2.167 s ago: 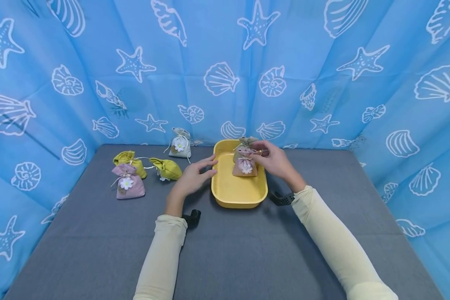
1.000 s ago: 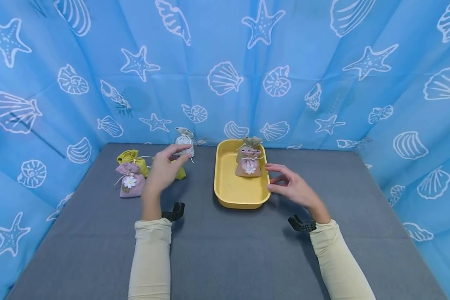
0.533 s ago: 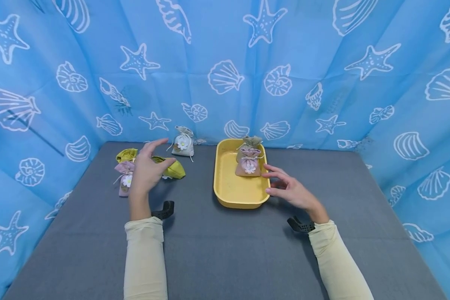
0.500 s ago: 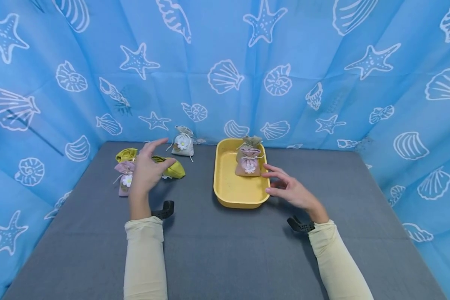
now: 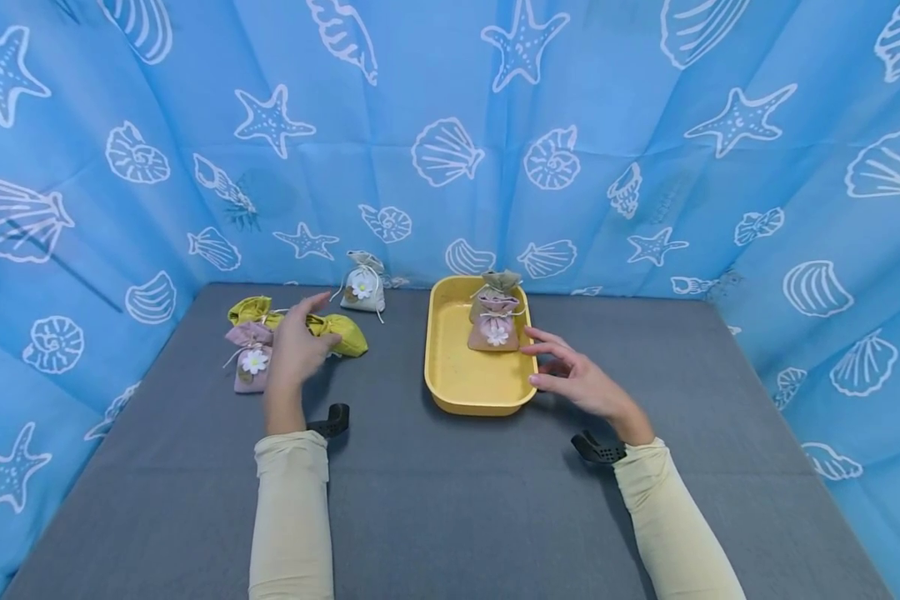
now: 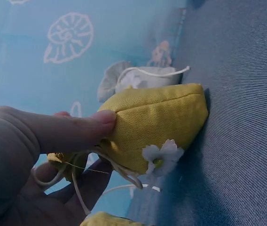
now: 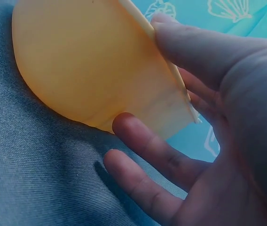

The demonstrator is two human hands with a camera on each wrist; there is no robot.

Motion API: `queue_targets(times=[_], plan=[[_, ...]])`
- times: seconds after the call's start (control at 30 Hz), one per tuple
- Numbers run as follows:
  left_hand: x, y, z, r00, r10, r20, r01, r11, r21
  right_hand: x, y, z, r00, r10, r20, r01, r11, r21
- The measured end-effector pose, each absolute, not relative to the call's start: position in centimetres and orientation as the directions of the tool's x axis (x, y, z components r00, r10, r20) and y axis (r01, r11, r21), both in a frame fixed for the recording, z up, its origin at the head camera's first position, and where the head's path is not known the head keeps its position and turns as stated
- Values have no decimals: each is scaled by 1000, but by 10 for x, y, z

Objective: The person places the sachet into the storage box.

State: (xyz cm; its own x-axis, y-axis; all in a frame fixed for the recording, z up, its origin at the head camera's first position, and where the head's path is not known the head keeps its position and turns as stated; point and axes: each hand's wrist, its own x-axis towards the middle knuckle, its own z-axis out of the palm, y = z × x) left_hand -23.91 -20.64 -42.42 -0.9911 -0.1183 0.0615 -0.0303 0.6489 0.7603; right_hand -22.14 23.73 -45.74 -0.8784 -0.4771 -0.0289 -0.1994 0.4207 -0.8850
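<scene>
In the head view my left hand [image 5: 294, 346] is over a yellow drawstring pouch [image 5: 345, 335] on the left. The left wrist view shows my thumb pressing that yellow pouch [image 6: 157, 117] near its tied neck, other fingers behind the neck; a white flower is on its side. My right hand [image 5: 581, 379] holds the right rim of a yellow tray [image 5: 438, 379]. In the right wrist view the thumb is on the tray's rim [image 7: 140, 21], with some fingers behind the wall and others outside it. Inside the tray stand a pink pouch [image 5: 492, 329] and a greyish-beige pouch [image 5: 501, 282].
Left of my left hand sit a mauve pouch with a white flower [image 5: 252, 358] and another yellow pouch [image 5: 249, 310]. A pale grey pouch [image 5: 363, 287] stands near the blue shell-print curtain [image 5: 390, 83]. Grey cloth covers the table [image 5: 450, 500].
My right hand let go of the pink pouch in the tray and moved to the tray's right rim. The left hand left the tray, moved left and closed on the yellow pouch.
</scene>
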Motion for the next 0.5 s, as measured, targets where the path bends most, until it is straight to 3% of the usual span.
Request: queue_targets(times=[0.5], plan=[[-241,-200,-416,-986,-164,37,-90,704,705,-220,238,-457,-873,-486,-23,-203,406,-891]])
